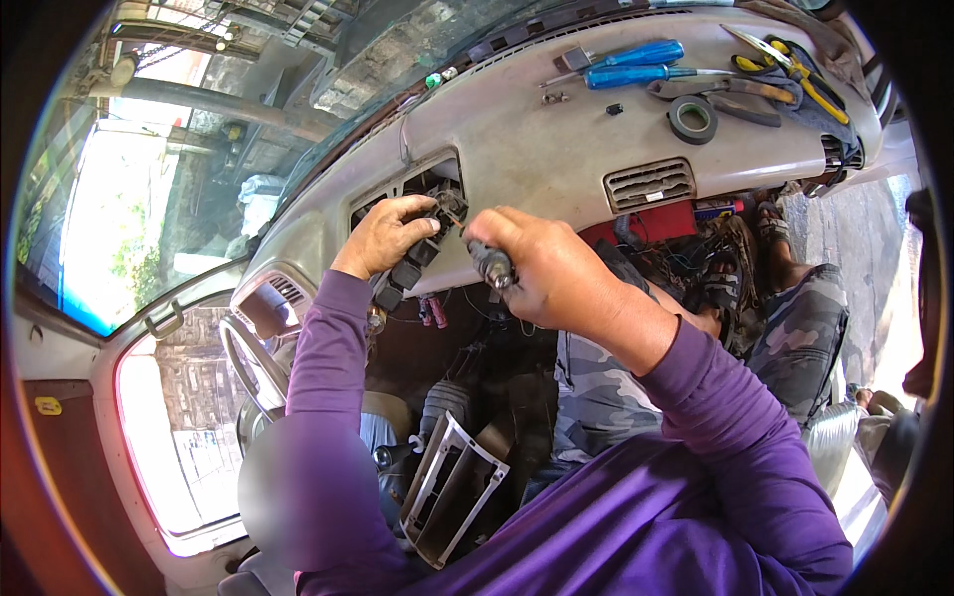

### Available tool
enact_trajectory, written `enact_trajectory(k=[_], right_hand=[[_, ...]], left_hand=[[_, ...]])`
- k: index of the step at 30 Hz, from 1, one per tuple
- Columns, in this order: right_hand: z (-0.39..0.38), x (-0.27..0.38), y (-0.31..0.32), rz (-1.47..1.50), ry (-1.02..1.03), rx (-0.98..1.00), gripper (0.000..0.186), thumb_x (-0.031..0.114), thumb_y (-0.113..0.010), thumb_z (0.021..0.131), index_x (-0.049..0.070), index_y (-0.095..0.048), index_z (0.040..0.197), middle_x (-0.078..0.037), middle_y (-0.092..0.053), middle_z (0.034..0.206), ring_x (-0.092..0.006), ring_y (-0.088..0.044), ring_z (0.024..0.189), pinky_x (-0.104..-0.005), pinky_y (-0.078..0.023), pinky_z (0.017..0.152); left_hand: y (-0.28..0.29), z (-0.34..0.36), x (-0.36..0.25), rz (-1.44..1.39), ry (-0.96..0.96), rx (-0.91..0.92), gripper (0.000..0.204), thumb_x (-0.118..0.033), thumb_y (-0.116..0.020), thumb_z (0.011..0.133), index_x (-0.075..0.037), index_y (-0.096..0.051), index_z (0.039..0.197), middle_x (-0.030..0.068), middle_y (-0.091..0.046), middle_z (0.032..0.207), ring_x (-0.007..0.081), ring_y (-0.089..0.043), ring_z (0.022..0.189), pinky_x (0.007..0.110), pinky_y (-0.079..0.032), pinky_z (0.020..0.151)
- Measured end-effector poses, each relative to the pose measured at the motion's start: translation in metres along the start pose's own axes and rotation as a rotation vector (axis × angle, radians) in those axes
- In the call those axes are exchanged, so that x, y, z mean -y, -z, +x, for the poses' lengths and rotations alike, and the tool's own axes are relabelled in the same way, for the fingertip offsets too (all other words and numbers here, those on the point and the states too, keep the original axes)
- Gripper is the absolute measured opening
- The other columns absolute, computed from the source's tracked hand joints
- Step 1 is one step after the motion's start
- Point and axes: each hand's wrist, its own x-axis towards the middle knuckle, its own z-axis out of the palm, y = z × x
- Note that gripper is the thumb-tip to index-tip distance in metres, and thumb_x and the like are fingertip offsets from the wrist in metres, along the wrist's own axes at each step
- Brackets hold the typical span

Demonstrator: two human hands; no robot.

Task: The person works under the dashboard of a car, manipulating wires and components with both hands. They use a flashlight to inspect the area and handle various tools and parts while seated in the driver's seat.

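My left hand point(386, 236) reaches to an opening in the dashboard, its thumb and fingers closed at the edge of a dark mechanical part point(453, 203). Dark square blocks, like switches point(405, 274), hang in a row just below this hand. My right hand point(542, 260) is wrapped round the dark handle of a screwdriver point(491, 264). The thin shaft points up and left at the dark part; whether its tip touches a screw is too small to tell.
On the dashboard point(537, 129) lie blue-handled screwdrivers point(636, 75), yellow-handled pliers point(795, 74), more pliers point(730, 97) and a black tape roll point(693, 119). A trim frame point(455, 492) leans below. Beside me sits a person in camouflage trousers point(606, 392); loose wires hang underneath.
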Motion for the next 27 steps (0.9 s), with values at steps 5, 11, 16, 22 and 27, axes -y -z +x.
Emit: enact_trajectory(k=[5,11,16,22,27], right_hand=[[0.002,-0.002,0.008,-0.158,0.155,0.107,0.040,-0.003,-0.067,0.072,0.005,-0.056,0.110,-0.017,-0.060,0.096,-0.0395,-0.064,0.090,-0.0457,-0.052,0.074],[0.001,-0.010,0.007,-0.118,0.130,0.101,0.041,-0.003,-0.069,0.068,0.006,-0.053,0.105,-0.015,-0.059,0.098,-0.0425,-0.061,0.091,-0.0474,-0.050,0.073],[-0.004,-0.006,-0.007,0.006,0.041,-0.011,0.042,-0.004,-0.067,0.069,0.006,-0.054,0.108,-0.017,-0.058,0.102,-0.0415,-0.061,0.094,-0.0474,-0.051,0.075],[-0.003,-0.001,-0.004,-0.360,0.239,0.027,0.028,0.005,-0.063,0.079,0.009,-0.058,0.106,-0.012,-0.060,0.100,-0.0306,-0.065,0.092,-0.0406,-0.056,0.073],[-0.001,0.001,-0.009,-0.581,0.326,0.094,0.016,0.015,-0.064,0.079,0.013,-0.057,0.094,-0.011,-0.062,0.100,-0.0255,-0.066,0.088,-0.0356,-0.057,0.068]], left_hand=[[0.002,0.001,-0.010,0.002,0.034,0.019,0.049,-0.024,-0.069,0.087,0.009,-0.062,0.123,0.0223,-0.068,0.116,0.0267,-0.065,0.107,0.035,-0.048,0.096],[0.003,0.002,-0.004,0.007,0.029,0.029,0.048,-0.023,-0.070,0.087,0.009,-0.062,0.123,0.0219,-0.069,0.114,0.0260,-0.065,0.106,0.035,-0.049,0.095],[0.002,0.005,-0.005,0.067,-0.025,-0.001,0.048,-0.023,-0.069,0.087,0.009,-0.063,0.123,0.0213,-0.070,0.113,0.0258,-0.066,0.105,0.035,-0.049,0.094],[0.003,0.006,-0.002,0.028,0.053,0.035,0.048,-0.023,-0.069,0.088,0.009,-0.062,0.124,0.0201,-0.070,0.112,0.0246,-0.067,0.102,0.035,-0.050,0.092],[0.002,0.008,-0.003,0.045,0.012,0.023,0.049,-0.023,-0.069,0.087,0.009,-0.062,0.123,0.0193,-0.070,0.111,0.0238,-0.067,0.100,0.035,-0.051,0.090]])
